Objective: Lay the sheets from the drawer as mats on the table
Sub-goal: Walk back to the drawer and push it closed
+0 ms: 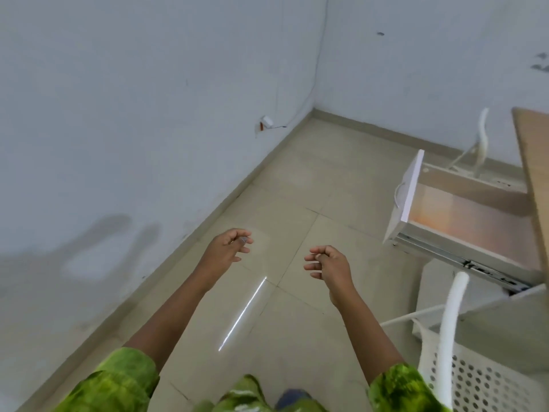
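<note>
The left hand (228, 248) is out over the tiled floor (297, 179), close to the wall (133, 114). Its fingers (242, 240) are curled into a pinch, with a small grey corner showing at the tips. Between the forearms a thin bright streak of glare and a pale patch suggest a nearly clear sheet (243, 313), stretched from one hand to the other and hanging toward the person. Its outline is too faint to trace. The right hand (326, 263) mirrors the left, fingers closed in a pinch, apparently on the opposite corner.

If that reading holds, the held edge runs left to right across the view, roughly level, and the sheet faces the person. Whether that edge is the long or the short side cannot be told.

Further right the drawer (463, 215) stands pulled out below the tabletop (534, 162). Its bottom is shiny, and it is unclear whether more sheets lie in it. A white perforated chair (463, 379) sits in front.

The risks come from the swing to the right. The open drawer front and the chair back stand between the hands and the tabletop, so a limp sheet could snag on either or fold on itself. A light two-corner pinch could also slip and drop the sheet on the floor.
</note>
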Motion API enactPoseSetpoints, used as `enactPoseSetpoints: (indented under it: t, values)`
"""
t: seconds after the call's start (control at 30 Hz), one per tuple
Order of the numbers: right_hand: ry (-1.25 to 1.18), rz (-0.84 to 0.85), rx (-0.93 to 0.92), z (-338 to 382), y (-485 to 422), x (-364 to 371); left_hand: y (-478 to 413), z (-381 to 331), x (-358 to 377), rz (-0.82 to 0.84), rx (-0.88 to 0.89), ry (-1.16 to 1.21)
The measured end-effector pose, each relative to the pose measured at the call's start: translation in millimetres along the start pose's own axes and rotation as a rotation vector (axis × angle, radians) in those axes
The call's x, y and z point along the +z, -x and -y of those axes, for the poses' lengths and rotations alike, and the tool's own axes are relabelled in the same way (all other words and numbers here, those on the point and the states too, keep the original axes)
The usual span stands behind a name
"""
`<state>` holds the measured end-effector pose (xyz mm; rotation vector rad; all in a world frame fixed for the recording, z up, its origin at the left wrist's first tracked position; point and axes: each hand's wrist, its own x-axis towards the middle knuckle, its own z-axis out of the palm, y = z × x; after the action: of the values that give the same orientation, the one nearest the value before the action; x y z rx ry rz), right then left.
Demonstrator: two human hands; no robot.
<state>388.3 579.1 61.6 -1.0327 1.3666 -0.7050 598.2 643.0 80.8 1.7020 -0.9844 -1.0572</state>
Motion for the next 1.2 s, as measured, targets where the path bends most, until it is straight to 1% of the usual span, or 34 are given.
enactPoseSetpoints:
  t: [0.17, 0.3, 0.4, 0.57, 0.7, 0.87, 1.0, 1.13, 1.2]
  values:
    - [-0.077, -0.138, 0.023, 20.0, -39.7, 13.3, -75.3, -13.4, -2.9, 0.151, 0.016, -0.057]
    - [-0.138, -0.253, 0.058, 33.8, -85.3, 5.2, -143.0, -30.8, 15.3, 0.257, 0.045, -0.083]
    - [-0.169, -0.318, 0.070, 47.1, -127.3, -8.6, -198.6, -48.4, 39.1, 0.314, 0.061, -0.087]
    - [-0.191, -0.376, 0.105, 72.1, -197.5, -38.5, -282.9, -79.1, 88.7, 0.384, 0.070, -0.095]
    - [-0.217, -0.434, 0.135, 93.3, -242.3, -62.5, -338.7, -103.3, 127.4, 0.469, 0.056, -0.119]
    - [-0.290, -0.543, 0.173, 106.7, -291.7, -84.5, -412.5, -123.9, 170.7, 0.599, 0.079, -0.163]
    - [-0.363, -0.695, 0.195, 116.6, -325.4, -97.5, -475.1, -142.7, 207.1, 0.723, 0.122, -0.205]
    - [-0.479, -0.889, 0.232, 128.1, -352.5, -106.4, -523.3, -162.5, 240.6, 0.902, 0.146, -0.260]
    - [-0.547, -0.982, 0.216, 132.9, -363.6, -109.6, -543.4, -171.7, 257.2, 0.996, 0.167, -0.282]
